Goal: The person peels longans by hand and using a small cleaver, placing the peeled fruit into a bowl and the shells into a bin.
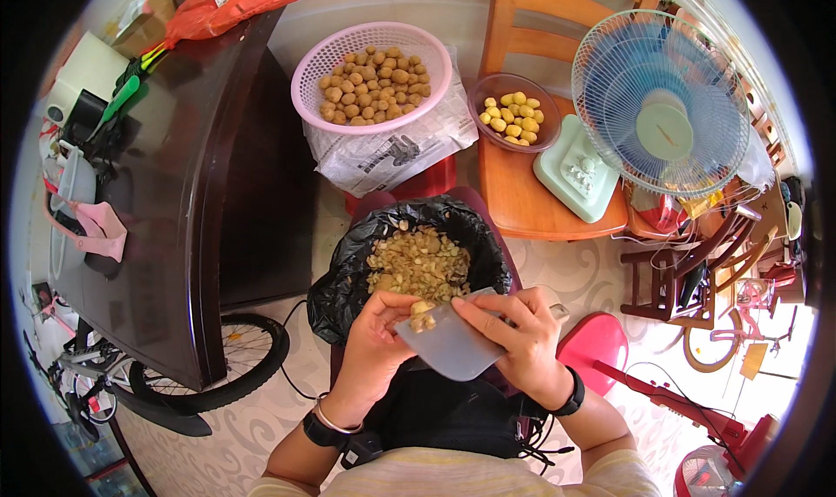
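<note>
My left hand (379,337) holds a small, partly peeled potato (422,315) between its fingertips. My right hand (522,334) grips a broad metal cleaver (450,343), its blade against the potato with peel on it. Below both hands, a black plastic bag (339,301) lines a container between the knees, with many potato peelings (418,259) inside. Beyond it, a pink plastic colander (371,129) holds many unpeeled small potatoes (375,82). To its right, a translucent brownish bowl (480,115) holds several peeled yellow potatoes (513,113).
A dark wooden table (170,190) stands at left, a bicycle wheel (277,353) under it. The colander rests on newspaper (398,157) over a red stool. At right, an electric fan (663,131) stands on a wooden chair (522,203); a red fan base (594,347) lies nearer.
</note>
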{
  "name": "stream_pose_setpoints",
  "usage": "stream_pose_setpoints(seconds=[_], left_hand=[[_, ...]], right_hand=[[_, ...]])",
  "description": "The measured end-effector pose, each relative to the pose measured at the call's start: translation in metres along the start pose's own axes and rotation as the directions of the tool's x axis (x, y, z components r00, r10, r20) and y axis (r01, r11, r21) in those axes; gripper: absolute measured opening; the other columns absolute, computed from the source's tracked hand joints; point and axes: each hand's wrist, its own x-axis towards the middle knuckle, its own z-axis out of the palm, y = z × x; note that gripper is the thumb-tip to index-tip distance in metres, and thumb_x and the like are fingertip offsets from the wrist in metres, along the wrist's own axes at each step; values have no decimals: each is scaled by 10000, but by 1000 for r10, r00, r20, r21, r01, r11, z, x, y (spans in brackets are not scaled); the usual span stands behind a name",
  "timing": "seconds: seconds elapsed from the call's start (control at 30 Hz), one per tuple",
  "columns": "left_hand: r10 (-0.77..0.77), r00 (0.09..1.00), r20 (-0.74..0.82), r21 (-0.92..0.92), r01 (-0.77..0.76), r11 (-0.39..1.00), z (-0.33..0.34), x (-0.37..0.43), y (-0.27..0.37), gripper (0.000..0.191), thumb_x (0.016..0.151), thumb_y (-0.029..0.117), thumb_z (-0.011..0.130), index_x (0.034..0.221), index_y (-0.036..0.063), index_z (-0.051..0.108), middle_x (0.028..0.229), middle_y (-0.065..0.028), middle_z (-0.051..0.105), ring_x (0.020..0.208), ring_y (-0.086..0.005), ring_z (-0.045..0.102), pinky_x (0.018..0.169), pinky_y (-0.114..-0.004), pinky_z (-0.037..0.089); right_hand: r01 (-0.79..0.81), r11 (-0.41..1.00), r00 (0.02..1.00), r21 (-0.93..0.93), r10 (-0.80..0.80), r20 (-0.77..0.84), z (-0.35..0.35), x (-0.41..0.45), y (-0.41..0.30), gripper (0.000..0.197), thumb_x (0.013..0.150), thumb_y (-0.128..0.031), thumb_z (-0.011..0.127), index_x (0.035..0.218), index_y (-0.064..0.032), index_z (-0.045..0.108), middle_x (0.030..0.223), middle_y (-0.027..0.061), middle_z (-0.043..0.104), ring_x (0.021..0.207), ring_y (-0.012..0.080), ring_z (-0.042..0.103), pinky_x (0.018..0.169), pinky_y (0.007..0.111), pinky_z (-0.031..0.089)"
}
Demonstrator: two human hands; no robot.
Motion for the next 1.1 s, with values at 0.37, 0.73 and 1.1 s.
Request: stream_pose_setpoints(seconds=[0.37,0.73,1.1], left_hand=[[60,998,-30,98,-57,994,3,-3,6,468,848,-62,813,1237,30,569,1181,-88,700,1090,-151,671,984,-288,534],[-43,993,112,-82,52,995,-12,0,3,466,852,-95,775,1244,37,561,1192,-121,696,1090,-199,696,974,-350,594],[-19,1000,-11,-190,17,982,-3,5,-1,489,903,-69,743,1325,37,520,1275,-119,648,1197,-214,654,1058,-336,541]], right_hand=[[89,996,995,-16,-89,-33,-4,0,-10,526,735,-154,822,1257,-199,783,1128,-73,704,852,162,549,761,271,513],[-70,997,997,20,70,28,4,0,6,570,686,-67,782,1235,-222,794,1091,-46,719,856,213,581,754,321,555],[87,996,995,-11,-88,-46,-1,2,-13,508,702,-128,818,1205,-196,811,1102,-41,734,836,178,559,752,291,479]])
